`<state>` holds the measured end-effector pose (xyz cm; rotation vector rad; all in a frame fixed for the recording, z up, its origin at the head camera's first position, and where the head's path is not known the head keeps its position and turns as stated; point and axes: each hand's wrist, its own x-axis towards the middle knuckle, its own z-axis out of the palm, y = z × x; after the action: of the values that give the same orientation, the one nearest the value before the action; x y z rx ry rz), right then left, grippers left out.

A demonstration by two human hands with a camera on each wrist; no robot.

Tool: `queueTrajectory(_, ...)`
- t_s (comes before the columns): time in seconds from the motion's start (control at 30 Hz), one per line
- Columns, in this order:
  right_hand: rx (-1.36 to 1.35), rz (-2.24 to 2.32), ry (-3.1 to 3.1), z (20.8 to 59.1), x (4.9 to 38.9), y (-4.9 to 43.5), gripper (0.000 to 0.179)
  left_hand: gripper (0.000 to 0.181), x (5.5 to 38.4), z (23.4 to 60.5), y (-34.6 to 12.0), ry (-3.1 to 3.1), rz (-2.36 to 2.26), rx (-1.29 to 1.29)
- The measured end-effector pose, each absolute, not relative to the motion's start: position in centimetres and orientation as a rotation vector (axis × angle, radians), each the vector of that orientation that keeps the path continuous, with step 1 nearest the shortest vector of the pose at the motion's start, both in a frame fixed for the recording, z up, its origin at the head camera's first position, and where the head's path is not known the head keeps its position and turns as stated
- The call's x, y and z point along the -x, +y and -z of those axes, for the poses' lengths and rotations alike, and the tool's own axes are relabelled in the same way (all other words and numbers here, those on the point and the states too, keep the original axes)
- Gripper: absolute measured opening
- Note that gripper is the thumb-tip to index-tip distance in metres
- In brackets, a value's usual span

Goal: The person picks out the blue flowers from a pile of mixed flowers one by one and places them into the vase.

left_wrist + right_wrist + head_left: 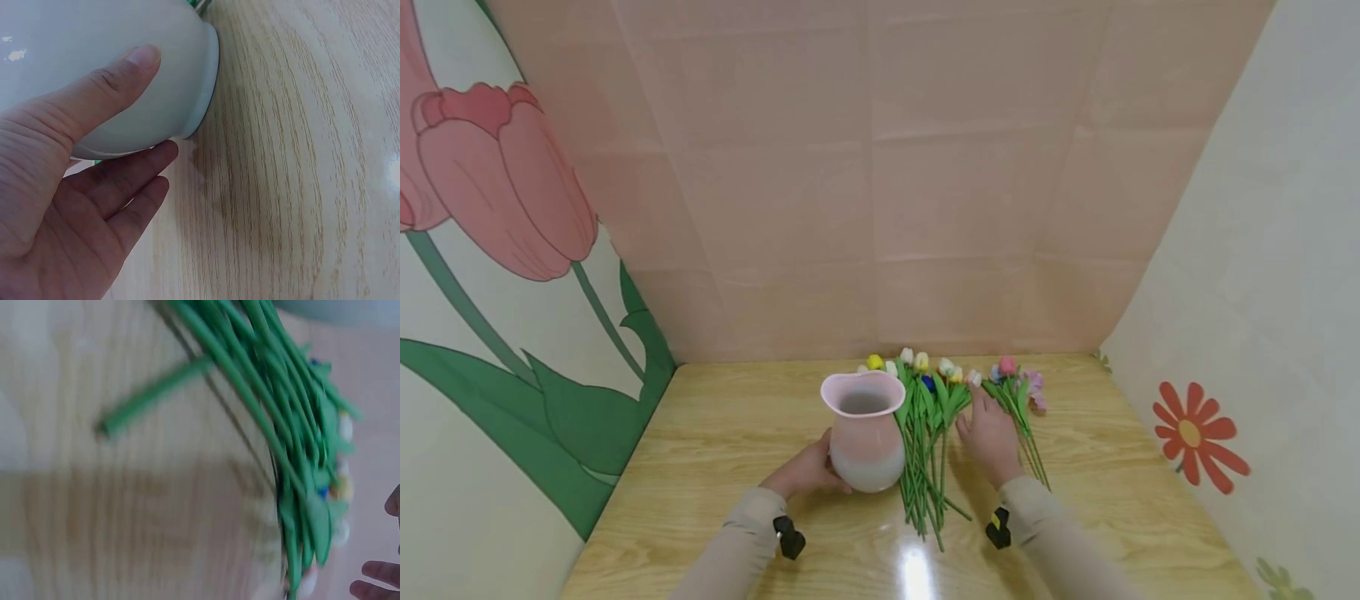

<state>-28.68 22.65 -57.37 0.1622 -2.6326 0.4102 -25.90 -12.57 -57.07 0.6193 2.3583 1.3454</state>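
A pink-and-white vase (867, 450) with a flared, wavy rim stands on the table left of the flowers. My left hand (811, 468) holds it low on its left side. In the left wrist view the thumb (119, 84) lies on the white lower body of the vase (153, 69), with the other fingers around its far side. My right hand (991, 437) reaches over the table between two groups of artificial tulips, fingers stretched toward the blossoms. Whether it touches any is unclear. Green stems (250, 394) of the larger bunch fill the right wrist view, apart from the fingertips (381, 573).
The larger bunch (928, 467) lies right of the vase, its white, yellow and blue heads toward the back. Farther right is a smaller group with a pink tulip (1007, 366) and a purple flower (1034, 388). A pink-covered wall (872, 208) borders the wooden table (730, 433).
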Motion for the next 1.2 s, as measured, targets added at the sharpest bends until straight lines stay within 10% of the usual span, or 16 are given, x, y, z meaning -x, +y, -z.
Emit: queueTrajectory(1.2, 0.079, -0.522, -2.975, 62.0, 26.8, 18.3, 0.036, 0.094, 26.3, 57.8, -12.6, 2.373, -1.354, -0.644)
